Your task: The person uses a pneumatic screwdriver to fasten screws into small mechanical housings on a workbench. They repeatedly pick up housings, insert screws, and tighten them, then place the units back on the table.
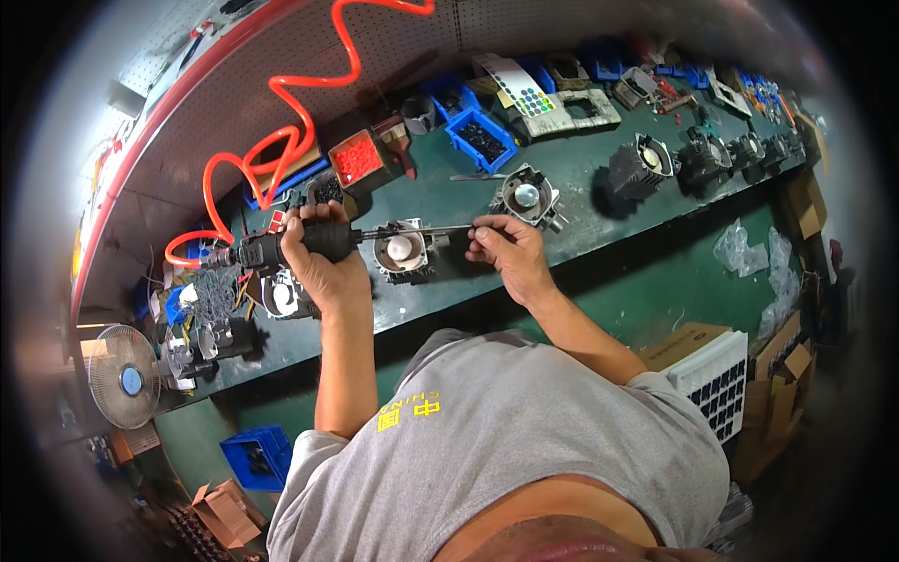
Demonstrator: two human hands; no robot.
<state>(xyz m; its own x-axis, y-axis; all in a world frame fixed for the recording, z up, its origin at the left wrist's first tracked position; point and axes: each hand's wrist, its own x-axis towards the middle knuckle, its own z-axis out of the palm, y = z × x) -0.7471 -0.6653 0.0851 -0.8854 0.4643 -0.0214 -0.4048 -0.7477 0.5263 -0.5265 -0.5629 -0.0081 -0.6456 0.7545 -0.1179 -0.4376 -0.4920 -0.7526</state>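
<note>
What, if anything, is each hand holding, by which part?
The left hand grips the black power driver by its body. The right hand has its fingers at the long bit's tip; whether they pinch it or a small part is unclear.

black driver (334,242) | crosswise in left hand (326,272) | slim shaft (445,229) ending at right hand (507,251)

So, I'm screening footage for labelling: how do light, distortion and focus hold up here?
Head view: fisheye distortion curves the workbench, and the corners go black; glare whitens the upper-left rim; a dark shadow lies beside the metal housing right of centre; the left hand and right hand look fairly sharp, the far-right rim blurred.
</note>
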